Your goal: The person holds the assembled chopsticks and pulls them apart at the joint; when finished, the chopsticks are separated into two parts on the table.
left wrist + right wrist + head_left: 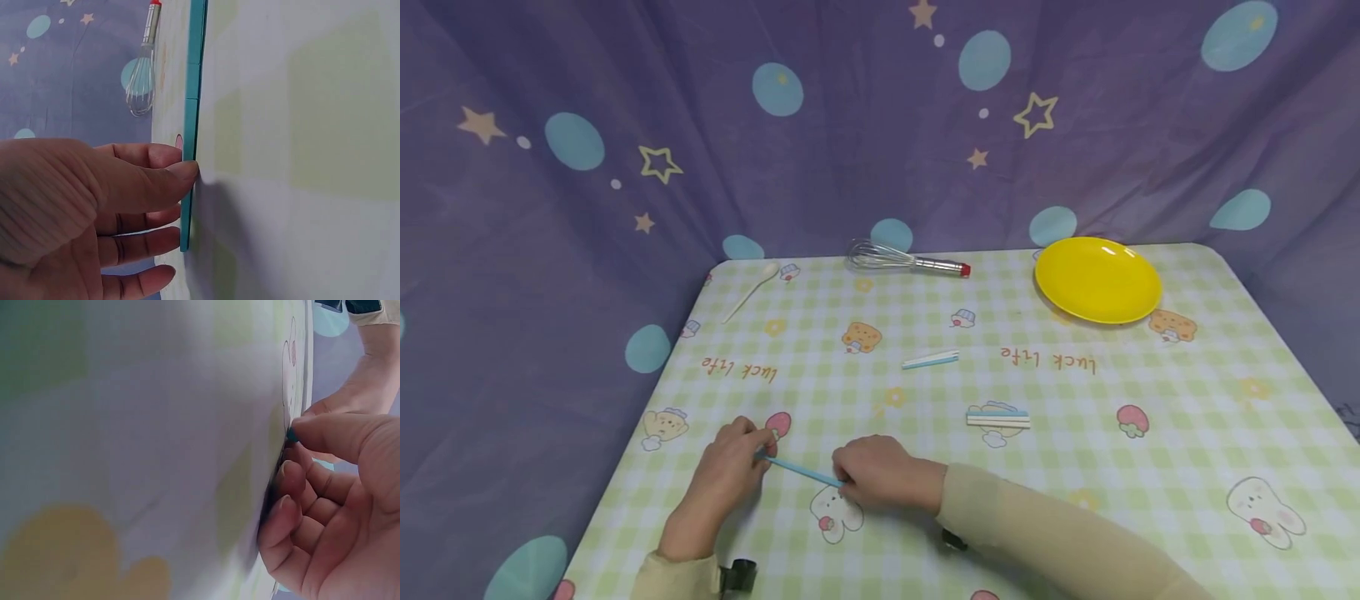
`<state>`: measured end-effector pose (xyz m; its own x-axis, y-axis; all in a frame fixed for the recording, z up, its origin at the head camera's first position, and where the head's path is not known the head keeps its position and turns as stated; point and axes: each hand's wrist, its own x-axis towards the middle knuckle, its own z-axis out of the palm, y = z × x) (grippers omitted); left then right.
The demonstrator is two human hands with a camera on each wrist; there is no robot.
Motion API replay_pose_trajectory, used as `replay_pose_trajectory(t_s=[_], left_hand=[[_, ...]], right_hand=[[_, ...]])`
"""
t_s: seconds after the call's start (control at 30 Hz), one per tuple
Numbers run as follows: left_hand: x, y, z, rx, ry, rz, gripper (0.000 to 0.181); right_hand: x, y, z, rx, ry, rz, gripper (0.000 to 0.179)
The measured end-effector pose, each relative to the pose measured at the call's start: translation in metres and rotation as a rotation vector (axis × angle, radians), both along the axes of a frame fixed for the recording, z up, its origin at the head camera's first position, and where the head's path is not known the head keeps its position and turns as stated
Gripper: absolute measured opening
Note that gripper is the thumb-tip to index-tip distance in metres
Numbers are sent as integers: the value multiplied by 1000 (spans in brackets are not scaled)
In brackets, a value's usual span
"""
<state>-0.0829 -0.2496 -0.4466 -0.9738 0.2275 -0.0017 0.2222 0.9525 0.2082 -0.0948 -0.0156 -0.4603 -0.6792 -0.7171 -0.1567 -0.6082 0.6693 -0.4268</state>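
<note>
A slim, flat blue stick (805,472) lies low over the checked tablecloth, with a hand at either end. My left hand (730,468) pinches its left end between thumb and fingers. In the left wrist view the blue stick (194,81) shows thin seams across it, and its end sticks out past the thumb. My right hand (880,471) pinches the other end. Only a small blue tip shows at that thumb in the right wrist view, where the other fingers of the right hand (325,506) are curled close to the cloth.
Two small bundles of white and blue sticks lie beyond my hands, one mid-table (931,360) and one to the right (997,423). A whisk (910,260), a white spoon (750,292) and a yellow plate (1097,280) are near the back edge. A purple curtain (850,167) hangs behind.
</note>
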Motion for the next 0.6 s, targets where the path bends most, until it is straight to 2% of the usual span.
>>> replay_pose_trajectory(t_s=[0.2, 0.33, 0.6], left_hand=[[0, -1, -1, 14, -1, 5, 25], [0, -2, -3, 40, 22, 3, 24], [-2, 0, -2, 83, 93, -47, 29]], right_hand=[[0, 2, 2, 6, -35, -45, 10], [-2, 10, 3, -40, -52, -73, 11], [-10, 33, 9, -155, 14, -97, 8]])
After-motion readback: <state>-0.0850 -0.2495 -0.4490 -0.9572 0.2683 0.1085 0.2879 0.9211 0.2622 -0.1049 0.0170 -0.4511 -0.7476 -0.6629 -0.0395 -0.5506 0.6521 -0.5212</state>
